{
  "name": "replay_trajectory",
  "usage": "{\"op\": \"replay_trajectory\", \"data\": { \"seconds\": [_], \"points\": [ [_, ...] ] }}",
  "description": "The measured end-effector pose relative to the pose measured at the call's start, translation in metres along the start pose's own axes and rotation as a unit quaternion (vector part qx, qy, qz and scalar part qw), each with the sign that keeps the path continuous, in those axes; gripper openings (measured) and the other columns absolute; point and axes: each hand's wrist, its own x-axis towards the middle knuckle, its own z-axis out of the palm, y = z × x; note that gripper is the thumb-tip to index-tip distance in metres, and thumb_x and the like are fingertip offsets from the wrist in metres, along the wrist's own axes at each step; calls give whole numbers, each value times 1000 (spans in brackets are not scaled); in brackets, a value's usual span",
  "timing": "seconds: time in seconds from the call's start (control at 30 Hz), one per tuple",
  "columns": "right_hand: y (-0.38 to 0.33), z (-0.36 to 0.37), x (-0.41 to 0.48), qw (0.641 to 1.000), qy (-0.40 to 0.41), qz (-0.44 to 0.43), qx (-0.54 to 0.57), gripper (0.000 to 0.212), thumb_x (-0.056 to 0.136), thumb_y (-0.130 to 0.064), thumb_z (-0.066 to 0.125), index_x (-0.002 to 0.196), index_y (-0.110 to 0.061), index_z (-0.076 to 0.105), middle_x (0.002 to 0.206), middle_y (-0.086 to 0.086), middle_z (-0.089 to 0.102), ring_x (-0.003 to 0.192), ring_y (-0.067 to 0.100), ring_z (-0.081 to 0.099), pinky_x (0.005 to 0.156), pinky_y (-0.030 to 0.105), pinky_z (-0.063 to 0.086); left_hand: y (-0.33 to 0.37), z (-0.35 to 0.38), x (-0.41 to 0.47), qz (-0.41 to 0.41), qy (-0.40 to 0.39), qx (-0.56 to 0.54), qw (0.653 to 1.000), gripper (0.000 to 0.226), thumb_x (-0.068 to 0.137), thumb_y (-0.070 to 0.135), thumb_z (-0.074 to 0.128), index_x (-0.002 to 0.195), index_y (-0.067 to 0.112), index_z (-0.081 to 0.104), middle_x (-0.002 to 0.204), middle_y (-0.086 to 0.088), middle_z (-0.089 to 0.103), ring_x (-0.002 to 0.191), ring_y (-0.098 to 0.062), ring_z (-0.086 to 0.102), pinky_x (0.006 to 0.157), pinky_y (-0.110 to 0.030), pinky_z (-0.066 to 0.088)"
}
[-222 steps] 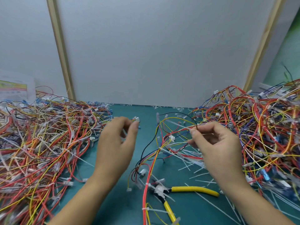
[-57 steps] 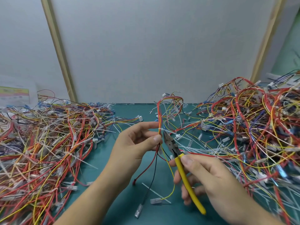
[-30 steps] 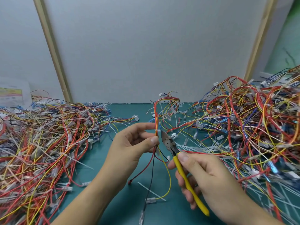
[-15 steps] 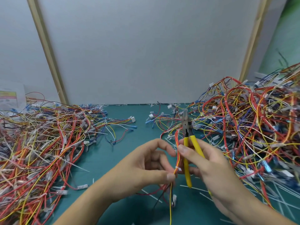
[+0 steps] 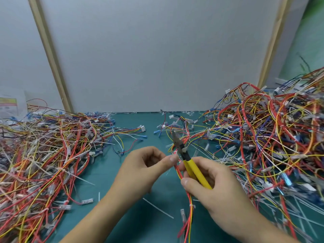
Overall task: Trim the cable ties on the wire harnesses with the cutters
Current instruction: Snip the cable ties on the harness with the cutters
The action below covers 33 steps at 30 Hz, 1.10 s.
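White partition panels (image 5: 157,58) close off the far edge of the table (image 5: 157,230), framed by two pale wooden posts, one leaning at the left (image 5: 50,55) and one at the right (image 5: 270,50). On the teal table, a broad heap of harnesses (image 5: 43,155) in red, yellow and white fills the left edge. A taller, tangled heap (image 5: 271,137) with more blue in it rises along the right edge. A printed sheet (image 5: 8,106) stands at the far-left corner behind the left heap.

Both forearms reach in from the near edge and meet in the strip between the heaps. The right hand (image 5: 215,186) has its grip clenched round the yellow handles of the cutters (image 5: 191,169), with the thumb lying across the wires beside the handles. The dark cutter head points up toward the far edge; it is blurred, so how the jaws stand cannot be told. The left hand (image 5: 140,169) is turned palm inward, its thumb and forefinger pinching the wire harness (image 5: 189,221) right beside the cutter joint. That harness, of red and yellow wires, hangs from the hands toward the near edge, with a white cable tie (image 5: 192,206) wrapped round it below the right hand.

A white connector (image 5: 142,128) lies near the far edge, and a cut tie tail (image 5: 157,207) lies on the table between the forearms.
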Motion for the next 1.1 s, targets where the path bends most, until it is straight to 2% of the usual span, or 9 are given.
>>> {"op": "replay_trajectory", "data": {
  "seconds": [0.1,0.17,0.27,0.33,0.47,0.57,0.8,0.9,1.1],
  "points": [
    [2,0,-1,999,-11,-6,-30,27,88,-5,69,93,-32,71,74,-4,64,69,19,60,70,35,54,-1,-2,1,-28,-41,-22,999,42,70,44,85,75,5,70,58,-3,61,46,-12,52,39,-25,43],
    [2,1,-2,999,-23,-2,-36,27,87,-8,70,94,-33,71,75,-4,64,75,26,61,73,39,54,-2,-3,1,-46,-66,-26,996,30,79,27,82,73,1,69,58,-7,63,49,-15,56,41,-26,46],
    [-2,5,-3,1000,-27,13,-4,15,82,-27,72,94,-35,72,80,1,68,77,28,65,75,38,57,-2,-3,1,-77,-81,-29,993,19,84,7,72,68,-1,67,59,-14,66,48,-19,60,44,-25,49],
    [-4,4,-2,995,-20,62,77,20,76,-37,68,92,-27,74,80,4,70,69,24,66,71,36,61,-3,-4,2,-90,-61,-49,993,18,86,1,66,67,-2,67,59,-17,65,45,-20,59,45,-24,50],
    [-11,1,-1,960,-37,170,218,39,76,-44,77,88,-7,75,84,17,70,65,33,66,63,43,60,-4,-8,5,-76,-6,-135,988,19,88,2,65,71,-2,69,63,-16,65,46,-17,58,45,-21,49],
    [-13,0,-3,946,-71,207,238,52,75,-52,65,87,-3,75,80,20,68,60,36,64,59,45,58,-5,-7,6,-51,-7,-211,976,14,84,10,68,73,2,73,68,-16,66,53,-16,60,49,-20,51],
    [-15,0,-2,952,-98,186,222,46,86,-51,68,85,-5,74,75,17,66,51,31,60,49,37,54,-6,-5,4,1,-40,-235,971,14,80,19,68,78,7,74,74,-15,65,64,-17,63,55,-21,52],
    [-15,-1,-2,953,-94,183,224,48,81,-50,59,84,-5,74,74,18,65,50,30,60,49,37,54,-6,-5,4,8,-41,-235,971,12,80,19,67,77,10,75,74,-13,66,65,-17,64,56,-22,53],
    [-16,0,-2,953,-98,188,218,49,81,-53,60,85,-6,75,76,18,67,52,31,61,50,37,55,-7,-6,4,14,-43,-239,970,12,83,16,67,80,6,75,74,-12,66,65,-18,64,55,-22,53]
  ]
}}
